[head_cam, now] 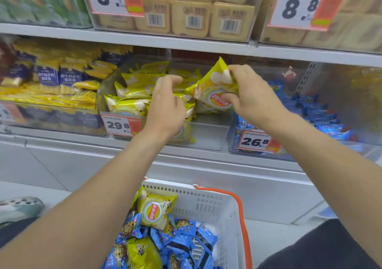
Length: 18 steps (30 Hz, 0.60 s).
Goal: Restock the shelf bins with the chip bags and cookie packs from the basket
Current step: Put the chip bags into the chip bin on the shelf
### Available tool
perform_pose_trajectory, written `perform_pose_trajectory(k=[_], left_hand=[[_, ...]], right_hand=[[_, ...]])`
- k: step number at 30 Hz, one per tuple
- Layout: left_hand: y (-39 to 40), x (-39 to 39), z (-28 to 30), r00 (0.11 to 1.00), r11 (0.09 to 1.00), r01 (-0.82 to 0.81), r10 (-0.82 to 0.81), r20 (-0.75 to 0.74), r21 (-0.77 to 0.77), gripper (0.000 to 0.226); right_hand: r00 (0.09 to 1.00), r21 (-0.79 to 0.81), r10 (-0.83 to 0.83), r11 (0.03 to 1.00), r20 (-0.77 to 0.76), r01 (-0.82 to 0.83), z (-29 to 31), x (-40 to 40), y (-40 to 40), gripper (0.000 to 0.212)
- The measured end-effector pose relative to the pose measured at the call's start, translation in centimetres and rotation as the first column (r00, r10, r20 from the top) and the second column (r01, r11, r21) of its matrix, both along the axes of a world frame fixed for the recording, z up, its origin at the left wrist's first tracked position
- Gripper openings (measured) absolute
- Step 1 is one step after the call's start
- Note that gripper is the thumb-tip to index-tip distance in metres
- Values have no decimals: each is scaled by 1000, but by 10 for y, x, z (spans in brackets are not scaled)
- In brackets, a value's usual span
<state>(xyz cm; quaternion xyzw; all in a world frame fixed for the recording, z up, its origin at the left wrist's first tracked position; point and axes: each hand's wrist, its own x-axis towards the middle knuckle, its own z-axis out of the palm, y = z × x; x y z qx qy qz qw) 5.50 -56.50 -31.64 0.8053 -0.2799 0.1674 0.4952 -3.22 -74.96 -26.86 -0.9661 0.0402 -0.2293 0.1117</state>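
Our right hand [251,95] is curled round a yellow chip bag [215,89], thumb under its logo and fingers pinching the upper edge, holding it tilted above the right part of the clear chip bin [208,136]. Our left hand [165,105] hovers just beside it over the same bin, fingers loosely bent; it seems to hold nothing, though its palm side is turned away and we cannot be sure it is not touching a bag beneath.

The bin's left half already holds a heap of matching yellow bags [132,95], while its right front floor looks bare, so we judge the chip restocking as partly done, with room left. To the right, the bin of blue cookie packs [322,115] behind the 26.8 price tag [255,141] is fairly full, but we cannot tell how much of that comes from this job.

Down between our forearms, the white basket [208,202] with its orange handle [241,213] is far from empty: one chip bag [156,210] stands on top, another yellow bag [142,254] lies lower, and many blue cookie packs [182,239] surround them. By our reckoning most of the work remains.

The basket's near end is cut off by the frame and our arms cover its left side, so no count is possible. The upper shelf, the far-left bin and the far-right edge are blurred, and the small print on the tags is unreadable.
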Motion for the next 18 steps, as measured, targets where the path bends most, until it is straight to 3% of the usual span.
perform_pose_trajectory(k=[3, 5, 8, 18], left_hand=[[-15, 26, 4, 997, 996, 72, -71, -28, 55, 50], [-22, 45, -4, 1000, 953, 16, -13, -12, 301, 47], [-30, 60, -19, 997, 775, -63, 72, 11, 629, 41], [-30, 72, -33, 995, 755, -78, 22, 94, 651, 73]], right_hand=[[988, -111, -126, 987, -92, 116, 7, 20, 5, 46], [972, -153, -179, 976, -153, 156, 12, 34, 11, 43], [944, -192, -222, 965, -245, 177, 14, 57, 13, 43], [852, -386, -273, 918, -447, 92, -3, 117, -1, 69]])
